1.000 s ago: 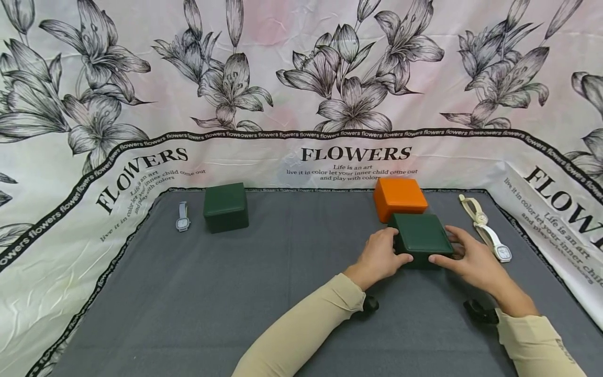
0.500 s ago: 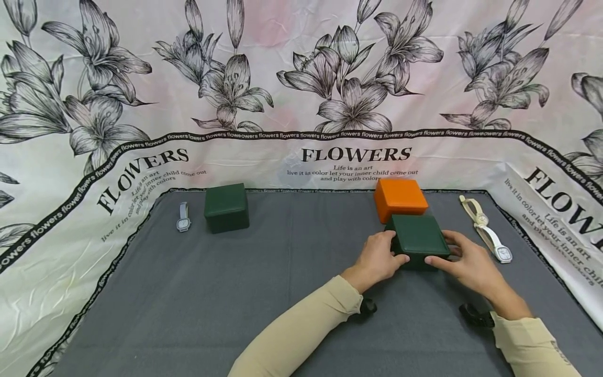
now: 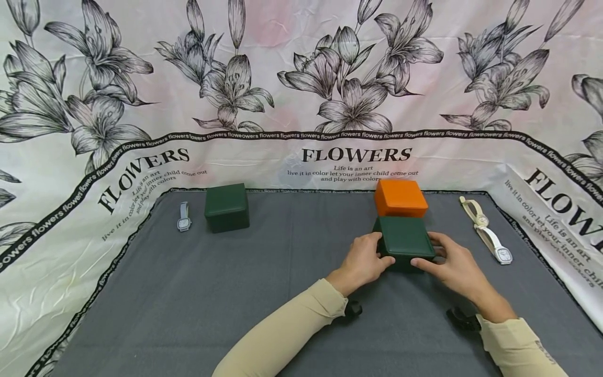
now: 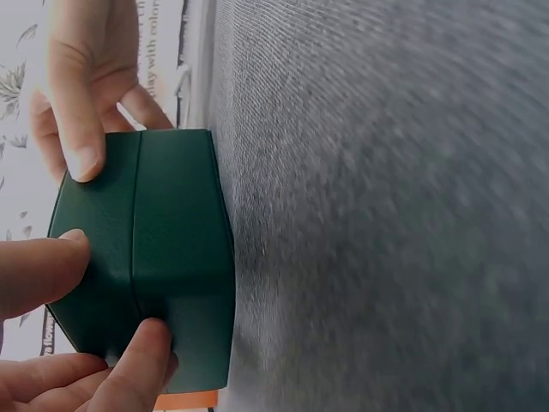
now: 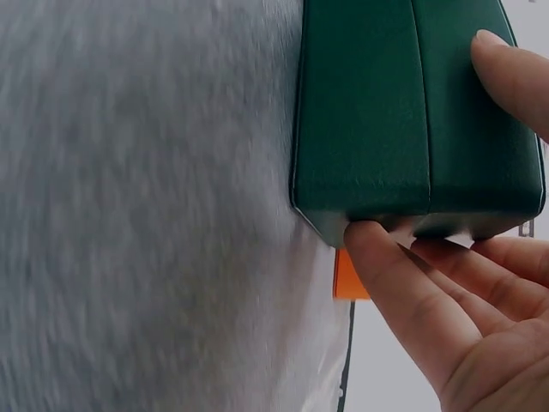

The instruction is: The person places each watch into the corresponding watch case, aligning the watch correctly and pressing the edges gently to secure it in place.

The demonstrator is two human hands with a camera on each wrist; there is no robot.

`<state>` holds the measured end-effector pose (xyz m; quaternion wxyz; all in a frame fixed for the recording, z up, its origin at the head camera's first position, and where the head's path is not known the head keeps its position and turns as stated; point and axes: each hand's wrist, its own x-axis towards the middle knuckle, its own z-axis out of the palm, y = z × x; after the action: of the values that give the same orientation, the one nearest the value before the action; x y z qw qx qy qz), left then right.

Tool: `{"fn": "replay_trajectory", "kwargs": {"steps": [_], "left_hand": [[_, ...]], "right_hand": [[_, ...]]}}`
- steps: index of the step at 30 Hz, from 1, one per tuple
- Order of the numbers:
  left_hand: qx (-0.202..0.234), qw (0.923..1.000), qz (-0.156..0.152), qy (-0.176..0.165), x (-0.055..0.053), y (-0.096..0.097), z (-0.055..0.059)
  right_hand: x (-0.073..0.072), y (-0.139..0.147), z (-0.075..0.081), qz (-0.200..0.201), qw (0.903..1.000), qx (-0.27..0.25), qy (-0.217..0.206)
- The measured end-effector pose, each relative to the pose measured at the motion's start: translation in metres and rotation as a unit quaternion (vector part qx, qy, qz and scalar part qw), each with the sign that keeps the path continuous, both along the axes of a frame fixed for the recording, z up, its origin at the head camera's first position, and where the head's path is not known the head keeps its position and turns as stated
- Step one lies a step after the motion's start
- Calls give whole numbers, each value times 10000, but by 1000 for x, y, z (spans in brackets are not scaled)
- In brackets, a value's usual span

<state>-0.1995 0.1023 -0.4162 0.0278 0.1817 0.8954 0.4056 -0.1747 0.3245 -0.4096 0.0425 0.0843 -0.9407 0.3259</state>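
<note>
Between my two hands is a dark green box (image 3: 406, 238) with its lid down, in front of an orange box (image 3: 401, 198). My left hand (image 3: 361, 260) grips its left side, thumb on the front face and fingers along the side. On the opposite side my right hand (image 3: 454, 268) grips it the same way. A seam between lid and base runs along the green box (image 4: 171, 215) in the left wrist view. In the right wrist view, the right thumb (image 5: 515, 77) presses the lid part and several fingertips touch the side.
Another green box (image 3: 227, 208) stands at the back left, with a light-coloured wristwatch (image 3: 183, 217) beside it. At the right lie a cream-gold watch (image 3: 475, 212) and a white-strapped watch (image 3: 494, 245). A flower-printed cloth (image 3: 301, 78) rises behind the grey tabletop (image 3: 188, 293).
Both hands have moved left together with the green box, which slides along in front of the orange box. The orange box, the other green box and the watches stay put.
</note>
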Motion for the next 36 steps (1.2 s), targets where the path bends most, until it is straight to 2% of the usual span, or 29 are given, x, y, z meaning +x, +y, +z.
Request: {"fn": "replay_trajectory", "kwargs": {"steps": [9,17,30,36], "left_hand": [[6,9999,71,98,0,-19,1],[184,9996,172,-85,0,-39,0],[583,9980,126,-191,0,-76,1],[609,9977,225,-196,-1,-92,3]], "right_hand": [[-3,-21,0,110,9999,-100,31],[-8,-39,-5,211,9995,-225,41],[-16,-73,-10,420,9980,-439,148],[-19,-88,-9,523,9974,-451,215]]}}
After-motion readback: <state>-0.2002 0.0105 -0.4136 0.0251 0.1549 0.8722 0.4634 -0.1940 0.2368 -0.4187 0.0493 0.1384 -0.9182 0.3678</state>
